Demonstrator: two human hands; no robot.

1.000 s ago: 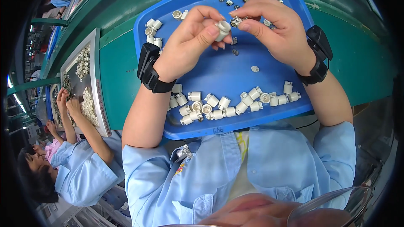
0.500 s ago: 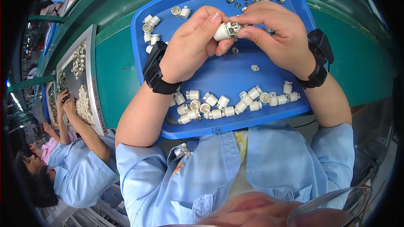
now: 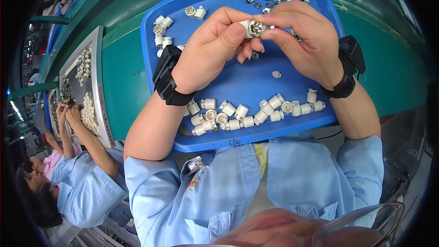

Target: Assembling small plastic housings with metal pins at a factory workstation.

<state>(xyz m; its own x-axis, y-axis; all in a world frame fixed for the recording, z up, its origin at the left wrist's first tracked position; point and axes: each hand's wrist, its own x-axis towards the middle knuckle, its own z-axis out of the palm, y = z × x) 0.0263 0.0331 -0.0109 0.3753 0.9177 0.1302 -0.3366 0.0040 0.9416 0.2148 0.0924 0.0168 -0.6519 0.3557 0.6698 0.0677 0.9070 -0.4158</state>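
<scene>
Lying nearest along the blue tray's [image 3: 292,130] front rim is a row of small white sockets [image 3: 247,114]. Above it, the left hand [image 3: 210,52] pinches one white socket [image 3: 250,27] while the right hand's [image 3: 306,41] fingertips close on its metal end. It looks light, rigid and smooth; best gripped around the barrel.

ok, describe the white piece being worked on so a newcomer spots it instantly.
Start at the blue plastic tray on the green bench. Above its middle, both hands meet: left hand, right hand. The small white cylindrical part pinched between their fingertips is the only one lifted off the tray.
</scene>
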